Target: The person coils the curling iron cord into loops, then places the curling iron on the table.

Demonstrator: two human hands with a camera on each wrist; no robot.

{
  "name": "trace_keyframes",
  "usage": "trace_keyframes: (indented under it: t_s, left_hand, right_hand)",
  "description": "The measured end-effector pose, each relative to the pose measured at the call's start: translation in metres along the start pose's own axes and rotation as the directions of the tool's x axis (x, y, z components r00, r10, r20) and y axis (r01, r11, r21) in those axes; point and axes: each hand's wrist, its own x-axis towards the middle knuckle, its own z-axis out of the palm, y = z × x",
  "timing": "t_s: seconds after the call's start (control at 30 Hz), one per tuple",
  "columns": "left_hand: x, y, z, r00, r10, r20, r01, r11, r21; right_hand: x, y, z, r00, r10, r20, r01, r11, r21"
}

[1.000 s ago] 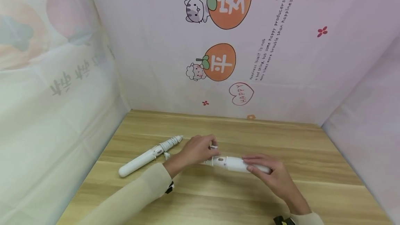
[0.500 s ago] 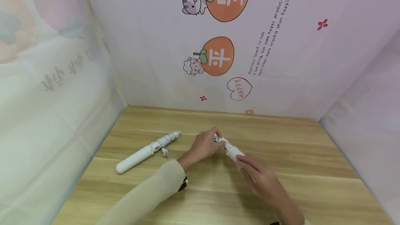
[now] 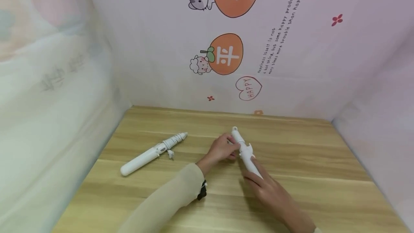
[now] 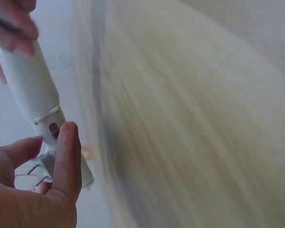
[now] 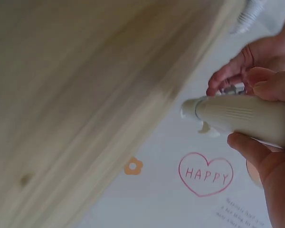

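My right hand [image 3: 270, 191] grips the thick handle of a white curling iron [image 3: 250, 163], thumb and fingers on either side of it. Cord is wound around its narrow barrel, and the tip points toward the back wall. A small lever sticks out near the middle. Beside the barrel is my left hand [image 3: 223, 148]; in the left wrist view its thumb and fingers pinch a white plug [image 4: 46, 164] with metal prongs. A brown oval spot shows on the body just above those fingers. On the left lies a second white curling iron [image 3: 142, 161], its cord wrapped and its plug hanging beside it.
The wooden tabletop [image 3: 200, 121] is enclosed by pale cloth walls on the left, back and right. The back cloth [image 3: 155, 64] carries printed fruit, cartoon animals and a red heart reading HAPPY.
The held curling iron has swung from lying nearly sideways to pointing away toward the back. The left hand has shifted right alongside it; the second iron stays where it lies.
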Motion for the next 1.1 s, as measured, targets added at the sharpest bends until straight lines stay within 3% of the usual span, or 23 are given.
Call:
trace_keyframes:
  t_s: [0.3,0.43,0.53,0.63,0.83,0.93,1.1]
  left_hand:
    - [0.003,-0.013,-0.003,0.998,-0.046,0.033,0.046,0.999,0.017]
    - [0.006,-0.016,-0.005,0.999,-0.015,0.032,0.011,0.992,0.128]
    - [0.008,-0.016,-0.004,0.999,0.048,0.021,-0.052,0.949,0.310]
    - [0.008,-0.013,-0.003,0.994,0.109,0.005,-0.098,0.871,0.482]
    - [0.005,-0.009,0.000,0.991,0.130,-0.025,-0.083,0.761,0.643]
    - [0.005,-0.010,-0.001,0.991,0.133,-0.015,-0.089,0.742,0.665]
    - [0.004,-0.010,-0.006,0.991,0.133,0.025,-0.117,0.751,0.650]
  right_hand:
    - [-0.010,-0.001,0.015,0.982,-0.166,0.095,0.170,0.985,-0.039]
    - [-0.013,-0.005,0.016,0.977,-0.169,0.129,0.179,0.982,-0.064]
    - [-0.016,-0.007,0.016,0.977,-0.159,0.143,0.171,0.982,-0.076]
    - [-0.020,-0.008,0.015,0.979,-0.149,0.138,0.159,0.985,-0.062]
    - [-0.023,-0.007,0.013,0.979,-0.137,0.153,0.140,0.990,-0.007]
    - [-0.020,-0.006,0.011,0.978,-0.110,0.176,0.109,0.994,0.010]
    - [-0.010,-0.001,0.008,0.982,-0.082,0.169,0.067,0.993,0.095]
